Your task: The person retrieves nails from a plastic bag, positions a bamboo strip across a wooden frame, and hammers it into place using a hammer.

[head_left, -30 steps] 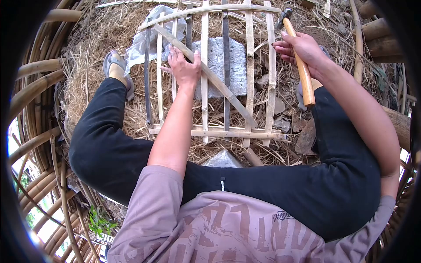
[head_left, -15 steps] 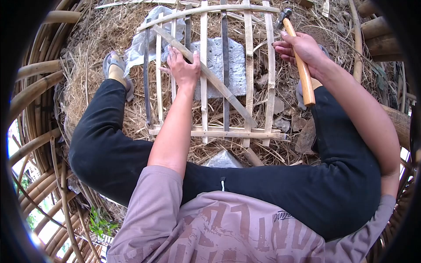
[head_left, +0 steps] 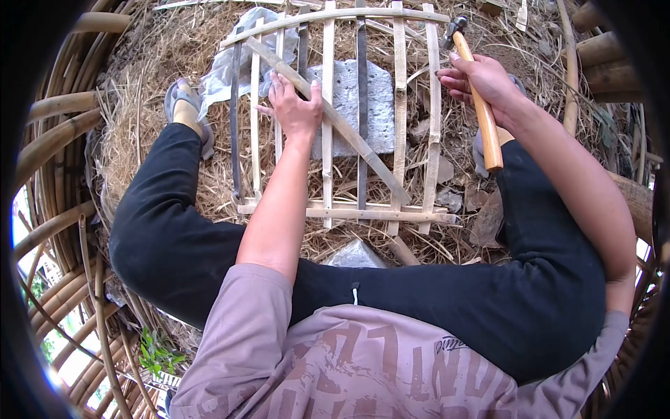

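Observation:
A panel of light and dark bamboo slats (head_left: 327, 140) lies in front of me, with a curved bamboo strip across its far end. A diagonal bamboo strip (head_left: 349, 133) slants over it from far left to near right. My left hand (head_left: 296, 112) rests on this strip, thumb and spread fingers holding it down near its upper part. Beyond the panel's right side, my right hand (head_left: 481, 84) holds a hammer (head_left: 484, 115) around the wooden handle, its fingers loosely curled. The hammer's dark metal head points away from me, above the panel's far right corner.
A pale stone block (head_left: 380, 105) lies under the panel. Clear plastic sheeting (head_left: 216, 87) is at the far left. Straw covers the ground, with broken stones (head_left: 488, 216) at right. Another pale block (head_left: 354, 254) sits near my lap. Bamboo walls (head_left: 63, 146) curve around both sides.
The panel, diagonal strip and my left hand appear shifted very slightly right in view. Both hands keep the same hold.

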